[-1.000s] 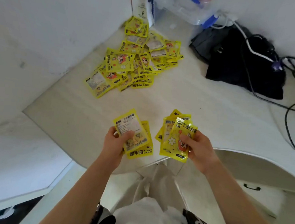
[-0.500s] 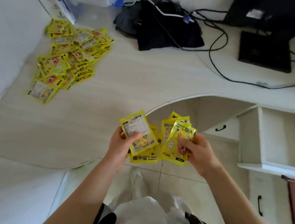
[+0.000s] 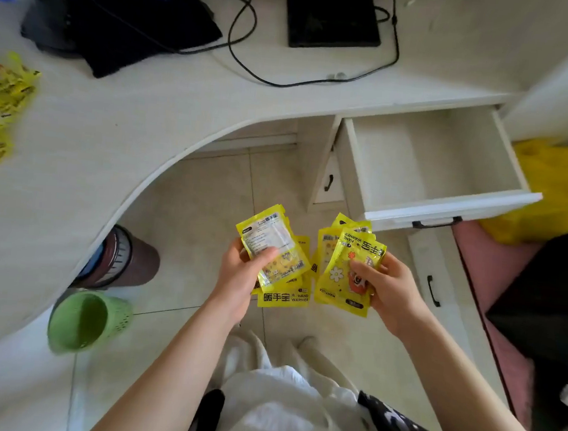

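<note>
Both sets of yellow hand-warmer packets are off the counter (image 3: 112, 124) and over the floor at lower centre. The left grip (image 3: 239, 276) pinches the left fan (image 3: 273, 238) and the right grip (image 3: 389, 293) pinches the right fan (image 3: 342, 275), long axes running roughly up the frame. The open drawer (image 3: 448, 207) lies up and right of both and nearer the right grip, so we judge that side unloads first. The loose pile (image 3: 1, 97) sits on the counter at far left.

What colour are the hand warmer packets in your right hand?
Yellow hand warmer packets, front one printed with a white flower and orange figure; head view.
</note>
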A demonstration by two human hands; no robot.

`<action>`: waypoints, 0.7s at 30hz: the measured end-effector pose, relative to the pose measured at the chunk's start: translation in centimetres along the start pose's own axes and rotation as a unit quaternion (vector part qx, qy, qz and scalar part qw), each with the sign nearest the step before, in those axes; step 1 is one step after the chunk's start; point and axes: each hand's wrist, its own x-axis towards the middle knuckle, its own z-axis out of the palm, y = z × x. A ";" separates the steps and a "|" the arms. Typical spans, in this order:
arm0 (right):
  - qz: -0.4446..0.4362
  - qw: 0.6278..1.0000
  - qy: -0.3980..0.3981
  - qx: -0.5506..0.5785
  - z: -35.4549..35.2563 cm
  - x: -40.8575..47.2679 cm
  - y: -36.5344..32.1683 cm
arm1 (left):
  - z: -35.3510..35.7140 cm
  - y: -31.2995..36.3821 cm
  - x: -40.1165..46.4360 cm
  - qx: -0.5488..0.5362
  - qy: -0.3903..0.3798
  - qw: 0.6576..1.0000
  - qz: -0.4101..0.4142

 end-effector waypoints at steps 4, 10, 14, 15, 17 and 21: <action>-0.010 0.999 0.042 0.019 -5.8 -0.4 0.1 | 5.4 -1.5 -0.3 0.019 -0.016 1.000 -0.009; -0.034 0.995 0.087 0.045 -11.4 1.0 -1.4 | 12.0 -1.1 0.8 0.042 -0.046 0.998 -0.011; -0.048 0.992 0.100 0.055 -13.7 3.5 -3.9 | 15.7 -0.2 3.6 0.046 -0.059 0.997 -0.010; -0.052 0.992 0.103 0.057 -14.1 4.3 -4.8 | 16.6 0.1 4.4 0.048 -0.059 0.997 -0.010; -0.062 0.990 0.116 0.056 -14.7 5.9 -6.5 | 18.2 0.7 6.1 0.051 -0.055 0.997 -0.011; -0.066 0.986 0.142 0.060 -15.7 9.2 -9.7 | 21.1 2.1 9.5 0.072 -0.044 0.996 -0.019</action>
